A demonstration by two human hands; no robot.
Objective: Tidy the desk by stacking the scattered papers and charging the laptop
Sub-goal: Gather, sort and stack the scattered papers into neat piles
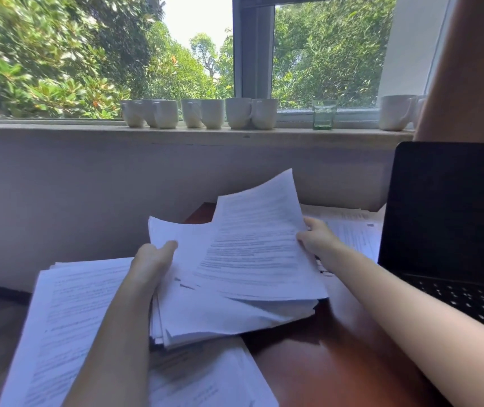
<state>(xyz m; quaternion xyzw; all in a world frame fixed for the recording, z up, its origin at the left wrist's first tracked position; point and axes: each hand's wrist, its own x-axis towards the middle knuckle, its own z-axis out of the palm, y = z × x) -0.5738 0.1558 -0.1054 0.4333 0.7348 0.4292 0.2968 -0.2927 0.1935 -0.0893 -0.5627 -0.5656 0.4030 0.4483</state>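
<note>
Both hands on the bundle of papers (243, 259): left hand (151, 259) grips its near-left edge, right hand (317, 239) pinches the far-right edge, lifted above the desk (323, 362). Open laptop (452, 224) sits right, screen dark.

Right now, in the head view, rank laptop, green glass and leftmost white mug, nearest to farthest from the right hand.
1. laptop, just right of the right hand.
2. green glass, sill ahead.
3. leftmost white mug, sill's far left.
</note>
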